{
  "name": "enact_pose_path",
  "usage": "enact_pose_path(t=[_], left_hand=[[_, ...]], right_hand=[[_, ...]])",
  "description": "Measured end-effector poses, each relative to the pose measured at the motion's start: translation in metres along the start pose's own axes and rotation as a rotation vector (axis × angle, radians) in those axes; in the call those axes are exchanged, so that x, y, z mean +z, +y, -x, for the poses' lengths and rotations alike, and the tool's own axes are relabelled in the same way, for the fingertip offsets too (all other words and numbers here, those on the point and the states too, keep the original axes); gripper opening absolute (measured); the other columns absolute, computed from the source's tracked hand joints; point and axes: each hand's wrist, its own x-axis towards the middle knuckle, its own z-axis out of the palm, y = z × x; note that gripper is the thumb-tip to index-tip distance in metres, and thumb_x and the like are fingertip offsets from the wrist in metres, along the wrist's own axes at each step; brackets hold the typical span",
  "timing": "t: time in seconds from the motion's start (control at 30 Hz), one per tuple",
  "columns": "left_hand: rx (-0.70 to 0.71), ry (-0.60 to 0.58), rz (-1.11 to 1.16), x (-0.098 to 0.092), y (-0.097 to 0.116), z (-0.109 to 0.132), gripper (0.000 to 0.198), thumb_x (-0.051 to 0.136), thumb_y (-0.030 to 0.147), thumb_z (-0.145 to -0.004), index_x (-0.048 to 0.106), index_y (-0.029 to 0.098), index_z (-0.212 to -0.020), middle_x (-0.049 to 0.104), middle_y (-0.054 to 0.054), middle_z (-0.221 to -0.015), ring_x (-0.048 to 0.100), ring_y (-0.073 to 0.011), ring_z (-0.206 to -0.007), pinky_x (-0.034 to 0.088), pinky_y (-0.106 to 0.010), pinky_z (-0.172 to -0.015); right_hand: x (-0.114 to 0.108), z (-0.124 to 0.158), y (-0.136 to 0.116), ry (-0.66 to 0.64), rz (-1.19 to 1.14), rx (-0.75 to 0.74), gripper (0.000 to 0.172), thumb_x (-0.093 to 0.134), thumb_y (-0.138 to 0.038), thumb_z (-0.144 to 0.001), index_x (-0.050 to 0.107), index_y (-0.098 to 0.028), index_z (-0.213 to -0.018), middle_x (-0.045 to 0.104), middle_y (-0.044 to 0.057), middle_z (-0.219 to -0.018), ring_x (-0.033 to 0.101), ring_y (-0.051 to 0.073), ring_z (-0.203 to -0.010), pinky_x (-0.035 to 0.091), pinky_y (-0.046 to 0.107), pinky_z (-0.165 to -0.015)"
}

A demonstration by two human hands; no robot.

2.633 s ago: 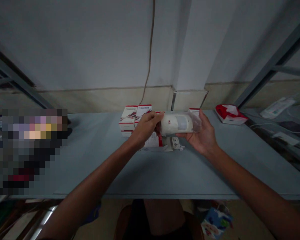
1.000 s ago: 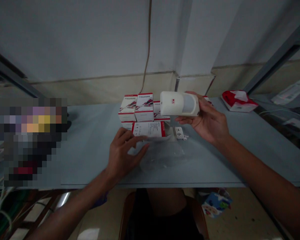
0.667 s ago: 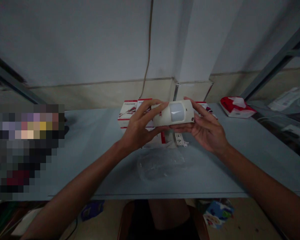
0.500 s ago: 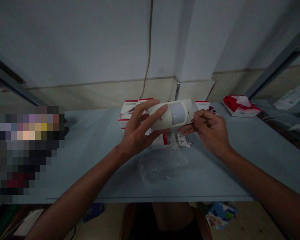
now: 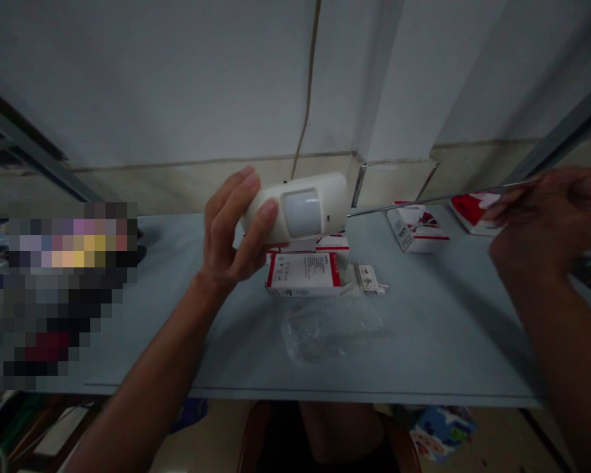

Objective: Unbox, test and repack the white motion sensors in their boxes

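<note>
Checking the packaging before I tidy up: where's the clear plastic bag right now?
In the head view, the clear plastic bag lies on the pale table, just in front of the white-and-red box and small white part.

A pixelated patch (image 5: 64,292) hides the left — the right hand (image 5: 546,223) is cropped.
</note>
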Motion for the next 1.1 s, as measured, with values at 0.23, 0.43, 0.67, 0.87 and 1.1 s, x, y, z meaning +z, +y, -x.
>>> enact_pose_path(t=[0.23,0.43,0.67,0.87,1.1], left_hand=[[0.001,0.103,0.03,-0.001,0.011,-0.002,0.062,0.055,0.073,-0.096,0.054,0.031,-0.142,0.058,-0.012,-0.146,0.054,-0.0379,-0.142,0.04,-0.064,-0.121],[-0.32,0.093,0.38,0.002,0.058,-0.013,0.053,0.051,0.064,-0.103,0.059,0.028,-0.142,0.072,-0.009,-0.123,0.069,-0.0246,-0.109,0.059,-0.041,-0.094],[-0.999,-0.124,1.148,-0.001,0.068,-0.029,0.052,0.051,0.069,-0.101,0.069,0.026,-0.123,0.077,-0.003,-0.103,0.053,-0.0073,-0.043,0.038,-0.021,-0.03],[-0.859,-0.218,1.144,-0.006,0.051,-0.025,0.085,0.076,0.077,-0.079,0.053,0.036,-0.149,0.076,-0.006,-0.111,0.077,-0.0186,-0.082,0.064,-0.025,-0.059],[-0.954,-0.179,1.292,0.007,0.059,-0.02,0.068,0.067,0.081,-0.084,0.069,0.017,-0.106,0.07,-0.001,-0.059,0.062,-0.015,-0.039,0.051,-0.022,-0.036]], right_hand=[[0.01,0.012,-0.006,0.033,0.017,0.112,0.037,0.049,-0.001,-0.096,0.058,-0.019,-0.066,0.054,-0.004,-0.054,0.05,0.009,-0.036,0.034,0.02,-0.031],[0.013,0.023,-0.002,0.067,0.033,0.057,0.036,0.033,-0.016,-0.109,0.051,-0.023,-0.078,0.05,-0.007,-0.051,0.051,0.011,-0.035,0.031,0.02,-0.03],[0.014,0.024,-0.005,0.098,0.098,0.065,0.038,0.026,-0.021,-0.111,0.045,-0.026,-0.078,0.045,-0.008,-0.048,0.046,0.012,-0.033,0.03,0.02,-0.031],[0.01,0.02,-0.001,0.099,0.07,0.083,0.037,0.033,-0.019,-0.109,0.046,-0.026,-0.075,0.043,-0.008,-0.05,0.043,0.01,-0.033,0.027,0.019,-0.032],[0.01,0.018,-0.002,0.071,0.107,0.149,0.043,0.037,-0.017,-0.107,0.053,-0.023,-0.068,0.046,-0.008,-0.044,0.044,0.009,-0.03,0.023,0.021,-0.03]])
